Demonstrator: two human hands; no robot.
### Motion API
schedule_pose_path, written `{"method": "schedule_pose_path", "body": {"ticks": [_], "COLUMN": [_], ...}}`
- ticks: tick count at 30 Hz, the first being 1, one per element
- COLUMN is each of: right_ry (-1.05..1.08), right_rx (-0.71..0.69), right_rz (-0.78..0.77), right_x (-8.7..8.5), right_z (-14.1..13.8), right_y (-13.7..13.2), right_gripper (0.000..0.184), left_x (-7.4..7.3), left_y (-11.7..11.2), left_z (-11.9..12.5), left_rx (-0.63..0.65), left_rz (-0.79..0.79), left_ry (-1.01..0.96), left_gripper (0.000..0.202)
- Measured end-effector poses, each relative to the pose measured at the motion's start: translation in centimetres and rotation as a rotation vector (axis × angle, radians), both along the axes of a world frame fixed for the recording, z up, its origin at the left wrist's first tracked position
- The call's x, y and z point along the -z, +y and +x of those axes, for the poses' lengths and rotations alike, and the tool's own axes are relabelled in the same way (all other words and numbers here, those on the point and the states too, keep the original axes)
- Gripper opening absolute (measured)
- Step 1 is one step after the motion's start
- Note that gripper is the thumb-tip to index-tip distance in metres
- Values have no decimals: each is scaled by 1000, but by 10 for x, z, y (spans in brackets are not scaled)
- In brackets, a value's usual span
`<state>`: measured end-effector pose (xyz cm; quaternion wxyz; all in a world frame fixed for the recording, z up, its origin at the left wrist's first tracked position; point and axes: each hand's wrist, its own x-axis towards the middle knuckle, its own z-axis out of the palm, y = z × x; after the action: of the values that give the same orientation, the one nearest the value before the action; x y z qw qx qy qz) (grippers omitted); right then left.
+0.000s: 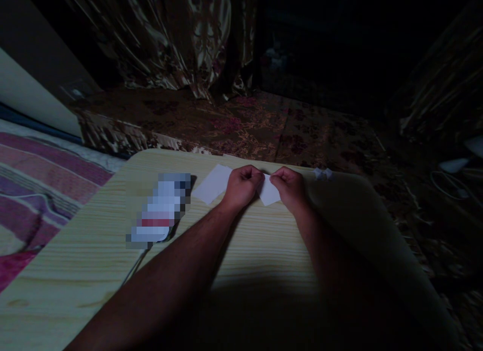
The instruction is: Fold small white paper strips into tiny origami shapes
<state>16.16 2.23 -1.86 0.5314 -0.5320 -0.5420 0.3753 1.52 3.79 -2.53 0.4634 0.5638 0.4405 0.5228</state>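
Note:
Between my two hands is a small piece of white paper (pixel 268 192), its lower corner pointing toward me. My left hand (pixel 243 186) is closed, pinching the paper's upper left edge between thumb and fingers. On the opposite side, my right hand (pixel 290 186) pinches the upper right edge, fingers curled. More white paper sheets (pixel 213 185) lie flat on the table just left of my left hand, partly covered by it. To the right of my right hand sits a small folded or crumpled white piece (pixel 323 174) near the table's far edge.
A phone-like device (pixel 162 207), blurred by pixelation, lies on the wooden table (pixel 264 245) at the left with a white cable (pixel 134 268). Beyond the table is a patterned cloth-covered ledge (pixel 241 122) below a curtain (pixel 196 44). Striped bedding (pixel 45 174) lies at left.

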Motion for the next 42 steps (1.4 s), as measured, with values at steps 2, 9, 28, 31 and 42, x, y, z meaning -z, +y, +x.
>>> {"method": "schedule_pose_path", "body": {"ticks": [2,9,28,31,42], "right_ry": [0,47,302,274,156], "right_rx": [1,-5,100,112,31], "right_rz": [-6,-23,38,43,13], "right_x": [0,0,11,11,4], "right_z": [0,1,5,6,4], "right_y": [0,2,15,14,8], "right_gripper": [12,21,22,22,23], "left_x": [0,-1,-4,-4,0], "left_y": [-1,1,0,-1,4], "left_z": [0,1,3,4,3], "left_rx": [-4,-73,-76,-38,-117], "left_rz": [32,51,-1,27,3], "left_ry": [25,-55,-179,-131,-293], "left_gripper": [16,17,35,30,29]}}
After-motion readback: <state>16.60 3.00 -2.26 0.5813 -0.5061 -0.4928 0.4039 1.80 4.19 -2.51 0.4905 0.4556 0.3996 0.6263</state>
